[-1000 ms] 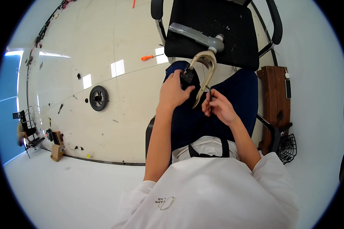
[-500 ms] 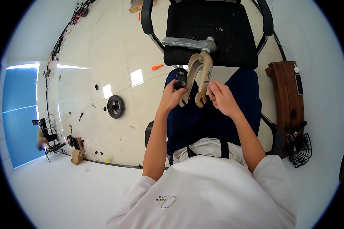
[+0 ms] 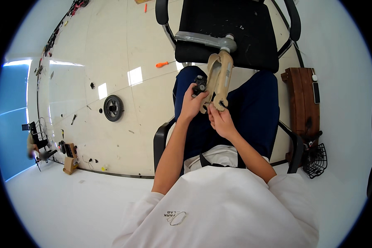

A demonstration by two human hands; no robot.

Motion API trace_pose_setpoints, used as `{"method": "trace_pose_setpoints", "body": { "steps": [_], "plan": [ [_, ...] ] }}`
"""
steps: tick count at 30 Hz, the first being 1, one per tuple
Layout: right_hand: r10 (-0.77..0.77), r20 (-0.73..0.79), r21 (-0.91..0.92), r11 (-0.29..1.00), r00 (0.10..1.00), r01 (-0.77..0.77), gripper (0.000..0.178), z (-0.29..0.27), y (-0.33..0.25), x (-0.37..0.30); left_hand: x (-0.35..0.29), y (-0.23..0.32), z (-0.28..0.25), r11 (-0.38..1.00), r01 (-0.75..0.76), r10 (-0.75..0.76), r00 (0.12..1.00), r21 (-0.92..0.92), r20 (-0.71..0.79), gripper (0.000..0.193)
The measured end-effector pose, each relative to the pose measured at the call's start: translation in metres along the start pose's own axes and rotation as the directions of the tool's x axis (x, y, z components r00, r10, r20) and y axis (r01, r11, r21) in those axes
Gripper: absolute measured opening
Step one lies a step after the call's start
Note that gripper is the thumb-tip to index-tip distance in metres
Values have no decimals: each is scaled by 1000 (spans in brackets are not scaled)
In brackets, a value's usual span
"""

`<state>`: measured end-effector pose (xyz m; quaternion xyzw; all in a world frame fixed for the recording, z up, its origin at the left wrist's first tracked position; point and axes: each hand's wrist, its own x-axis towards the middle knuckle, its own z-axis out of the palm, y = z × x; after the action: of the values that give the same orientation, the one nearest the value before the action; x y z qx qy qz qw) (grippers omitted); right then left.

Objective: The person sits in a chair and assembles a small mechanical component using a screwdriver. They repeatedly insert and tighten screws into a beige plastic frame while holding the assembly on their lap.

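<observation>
A beige wheel fork (image 3: 223,72), joined to a grey tube (image 3: 198,38), points toward me with its two legs over my lap. My left hand (image 3: 191,102) is closed around a chunky black part (image 3: 200,85) with round knobs, which looks like a brake caliper, and holds it beside the left fork leg. My right hand (image 3: 221,121) is at the open ends of the legs, just below the slotted tip of the right one. Its thumb and fingers are pinched together; whatever is between them is too small to make out.
The grey tube rests on a black armchair seat (image 3: 223,20) facing me. On the floor at left lie a black wheel (image 3: 113,108), an orange screwdriver (image 3: 162,65) and several small parts. A brown wooden bench (image 3: 304,107) with a phone (image 3: 316,93) and a black wire basket (image 3: 315,161) stands at right.
My right hand has moved left and nearer, from beside the right fork leg to the leg ends. The fork has turned slightly. My left hand still holds the black part.
</observation>
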<state>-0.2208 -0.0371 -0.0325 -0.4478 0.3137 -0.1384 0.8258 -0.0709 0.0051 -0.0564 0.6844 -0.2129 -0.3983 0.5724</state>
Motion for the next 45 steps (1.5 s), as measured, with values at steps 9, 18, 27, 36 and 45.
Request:
{"method": "trace_pose_setpoints", "body": {
  "steps": [9,18,27,36,45],
  "plan": [
    [-64,-178,234,966,982,105,35,28,-10,24,-10,9,10,939,-167,198,977,302,-76,34],
    [-239,-191,-203,959,952,200,27,49,-15,-8,-14,13,10,915,-188,209,978,357,-23,38],
    [-74,499,-844,183,863,504,23,-31,-157,36,-13,41,-5,984,-72,60,995,161,78,27],
    [34,816,-578,3,578,816,20,-12,-159,84,-5,110,-31,966,103,-139,980,238,140,24],
    [90,773,-634,125,628,763,18,-3,-157,113,8,102,-44,968,141,-173,974,206,144,28]
  ]
}}
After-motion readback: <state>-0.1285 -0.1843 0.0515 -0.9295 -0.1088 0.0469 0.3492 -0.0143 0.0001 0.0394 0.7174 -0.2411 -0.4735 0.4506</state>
